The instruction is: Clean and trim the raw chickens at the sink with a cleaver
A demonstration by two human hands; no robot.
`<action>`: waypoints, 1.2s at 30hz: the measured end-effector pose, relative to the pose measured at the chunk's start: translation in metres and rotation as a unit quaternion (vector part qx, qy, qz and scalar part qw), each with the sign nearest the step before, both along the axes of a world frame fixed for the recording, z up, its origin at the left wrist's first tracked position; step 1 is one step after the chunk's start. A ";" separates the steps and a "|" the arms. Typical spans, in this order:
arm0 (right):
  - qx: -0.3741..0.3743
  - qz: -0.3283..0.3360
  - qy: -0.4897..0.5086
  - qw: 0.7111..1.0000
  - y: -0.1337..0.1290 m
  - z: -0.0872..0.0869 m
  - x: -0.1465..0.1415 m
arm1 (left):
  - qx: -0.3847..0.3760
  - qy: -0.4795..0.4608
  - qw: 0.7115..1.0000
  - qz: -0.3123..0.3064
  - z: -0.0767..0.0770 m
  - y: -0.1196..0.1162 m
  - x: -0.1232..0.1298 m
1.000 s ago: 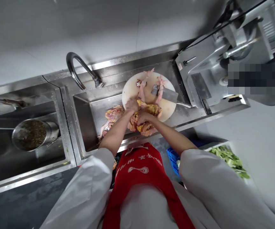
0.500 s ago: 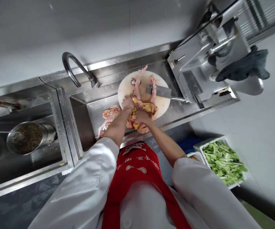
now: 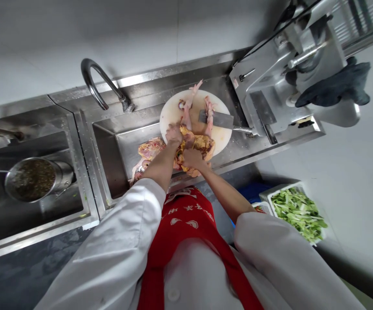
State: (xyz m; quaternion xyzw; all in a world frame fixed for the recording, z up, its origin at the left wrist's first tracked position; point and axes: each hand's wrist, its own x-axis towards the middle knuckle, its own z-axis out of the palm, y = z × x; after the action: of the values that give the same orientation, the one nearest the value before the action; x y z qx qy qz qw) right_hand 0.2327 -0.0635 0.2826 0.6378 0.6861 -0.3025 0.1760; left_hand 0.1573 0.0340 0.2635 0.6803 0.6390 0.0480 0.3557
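Note:
A raw chicken (image 3: 207,146) with yellow fat lies on a round white cutting board (image 3: 170,114), its legs and feet stretched toward the wall. My left hand (image 3: 174,134) is closed on the chicken's left side. My right hand (image 3: 193,158) grips the near middle of the bird, the fingertips hidden in the flesh. A cleaver (image 3: 219,119) lies flat across the board's right side, its blade touching one leg and its handle pointing right. More raw poultry (image 3: 151,148) sits in the sink beside the board, partly behind my left forearm.
A faucet (image 3: 101,84) arches over the sink (image 3: 107,159). To the left, a metal pot (image 3: 64,175) of dark contents stands in another basin. On the right are a slicing machine (image 3: 306,64), a second cleaver (image 3: 262,110) and a dark cloth (image 3: 335,86). Chopped greens (image 3: 298,213) fill a white basket (image 3: 265,197) below.
Both hands stay on the chicken; my right hand sits slightly higher against it and the near flesh has shifted. The view has tilted a little. The cleaver still lies on the board.

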 end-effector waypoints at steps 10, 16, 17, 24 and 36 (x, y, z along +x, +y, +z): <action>-0.012 -0.005 -0.048 0.999 -0.009 0.013 -0.020 | 0.012 0.074 0.997 -0.007 -0.046 0.018 0.003; -0.016 -0.006 -0.081 0.997 -0.011 0.016 -0.036 | 0.009 0.059 0.998 -0.007 -0.049 0.022 0.004; -0.019 -0.006 -0.086 0.996 -0.011 0.014 -0.038 | 0.005 0.057 0.998 -0.008 -0.051 0.022 0.004; 0.004 0.000 -0.150 0.989 -0.019 -0.007 -0.053 | 0.005 0.041 0.999 -0.008 -0.058 0.024 0.003; -0.037 0.038 -0.055 0.997 -0.040 0.009 -0.073 | -0.001 0.032 0.999 -0.014 -0.061 0.027 0.004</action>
State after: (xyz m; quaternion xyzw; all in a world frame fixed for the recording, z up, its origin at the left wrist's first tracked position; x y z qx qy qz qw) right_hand 0.1593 -0.1033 0.2912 0.6200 0.6874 -0.2855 0.2481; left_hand 0.1609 0.0610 0.2024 0.6896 0.6408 0.0206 0.3368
